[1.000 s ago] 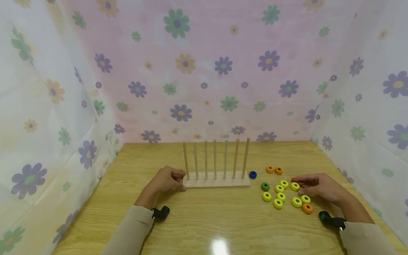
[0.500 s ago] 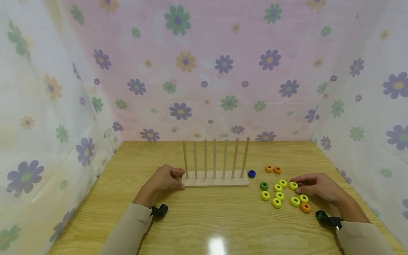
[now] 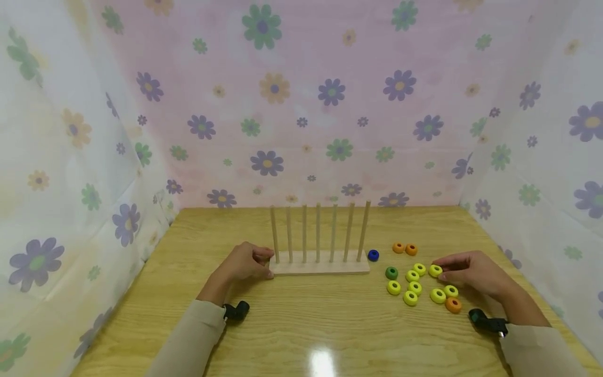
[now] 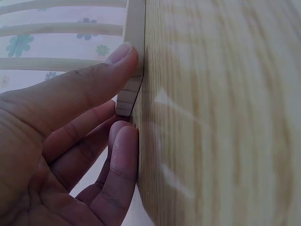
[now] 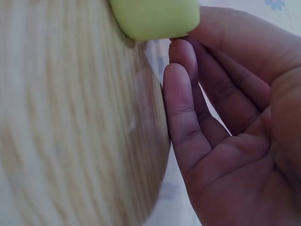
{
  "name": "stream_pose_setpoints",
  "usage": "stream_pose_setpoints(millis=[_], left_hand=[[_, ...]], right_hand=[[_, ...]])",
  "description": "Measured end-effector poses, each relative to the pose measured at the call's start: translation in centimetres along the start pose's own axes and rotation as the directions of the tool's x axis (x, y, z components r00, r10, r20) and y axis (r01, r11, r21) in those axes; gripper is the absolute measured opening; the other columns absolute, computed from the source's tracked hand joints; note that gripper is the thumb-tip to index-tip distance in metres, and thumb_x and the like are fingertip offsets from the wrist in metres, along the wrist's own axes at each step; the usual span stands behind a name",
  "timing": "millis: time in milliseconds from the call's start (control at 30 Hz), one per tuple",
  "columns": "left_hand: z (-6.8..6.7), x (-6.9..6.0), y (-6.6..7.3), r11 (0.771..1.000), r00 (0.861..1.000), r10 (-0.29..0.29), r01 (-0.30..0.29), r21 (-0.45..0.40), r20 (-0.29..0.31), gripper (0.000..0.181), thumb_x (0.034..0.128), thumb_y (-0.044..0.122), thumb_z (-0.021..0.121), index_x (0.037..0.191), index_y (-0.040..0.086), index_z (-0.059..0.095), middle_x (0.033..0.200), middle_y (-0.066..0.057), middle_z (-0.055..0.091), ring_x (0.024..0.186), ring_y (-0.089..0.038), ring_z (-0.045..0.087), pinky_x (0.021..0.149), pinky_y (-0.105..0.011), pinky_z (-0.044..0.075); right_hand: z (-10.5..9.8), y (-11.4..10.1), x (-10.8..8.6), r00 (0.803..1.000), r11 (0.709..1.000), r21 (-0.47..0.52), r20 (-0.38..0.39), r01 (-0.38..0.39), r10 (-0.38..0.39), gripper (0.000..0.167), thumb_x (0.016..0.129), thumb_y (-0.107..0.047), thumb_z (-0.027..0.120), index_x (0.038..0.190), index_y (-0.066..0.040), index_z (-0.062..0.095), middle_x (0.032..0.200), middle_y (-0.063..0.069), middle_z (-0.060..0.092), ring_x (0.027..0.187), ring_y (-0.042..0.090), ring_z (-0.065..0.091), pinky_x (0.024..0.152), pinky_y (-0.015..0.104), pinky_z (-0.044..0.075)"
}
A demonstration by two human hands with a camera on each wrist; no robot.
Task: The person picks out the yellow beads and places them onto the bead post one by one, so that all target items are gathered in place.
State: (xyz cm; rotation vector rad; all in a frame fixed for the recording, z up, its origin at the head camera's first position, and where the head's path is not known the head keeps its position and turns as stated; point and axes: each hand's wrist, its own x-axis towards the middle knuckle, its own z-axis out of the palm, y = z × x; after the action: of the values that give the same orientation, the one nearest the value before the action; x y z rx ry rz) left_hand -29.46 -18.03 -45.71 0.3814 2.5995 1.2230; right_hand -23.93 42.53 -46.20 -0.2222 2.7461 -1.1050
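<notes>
A wooden peg rack, a flat base with several upright rods, stands on the table. My left hand holds its left end; in the left wrist view the thumb lies on the base's front edge, with fingers behind and below. On the right, my right hand pinches a yellow ring that sits on the table. The right wrist view shows this yellow ring against the thumb, with the other fingers extended near the tabletop. The index fingertip is partly hidden there.
More yellow rings lie scattered left of my right hand. A green ring, a blue ring beside the rack, two orange rings behind and one orange ring in front lie around them. Flowered cloth encloses the table.
The right thumb has moved in slightly against the yellow ring. My left hand stays on the rack's end. The head view has shifted a little.
</notes>
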Motion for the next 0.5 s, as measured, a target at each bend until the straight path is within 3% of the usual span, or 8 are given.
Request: stream_pose_setpoints(millis=[300, 500], left_hand=[[0.1, -0.2, 0.1, 1.000, 1.000, -0.016, 0.016, 0.003, 0.001, 0.055, 0.0753, 0.021, 0.095, 0.127, 0.020, 0.076, 0.138, 0.003, 0.068, 0.096, -0.014, 0.064, 0.083, -0.031, 0.053], [0.1, 0.1, 0.2, 1.000, 1.000, 0.002, -0.002, 0.001, 0.004, 0.054, 0.0756, 0.021, 0.094, 0.127, 0.020, 0.077, 0.138, 0.002, 0.068, 0.100, -0.013, 0.066, 0.087, -0.034, 0.056]], right_hand=[[-0.2, -0.6, 0.1, 1.000, 1.000, -0.009, -0.021, -0.002, 0.002, 0.044, 0.094, -0.039, 0.078, 0.130, -0.015, 0.074, 0.125, 0.010, 0.073, 0.098, 0.004, 0.069, 0.080, 0.024, 0.057], [-0.6, -1.2, -0.3, 0.997, 1.000, -0.002, -0.067, 0.029, -0.029, 0.041, 0.093, -0.038, 0.079, 0.127, -0.015, 0.075, 0.121, 0.009, 0.075, 0.096, 0.006, 0.070, 0.079, 0.025, 0.057]])
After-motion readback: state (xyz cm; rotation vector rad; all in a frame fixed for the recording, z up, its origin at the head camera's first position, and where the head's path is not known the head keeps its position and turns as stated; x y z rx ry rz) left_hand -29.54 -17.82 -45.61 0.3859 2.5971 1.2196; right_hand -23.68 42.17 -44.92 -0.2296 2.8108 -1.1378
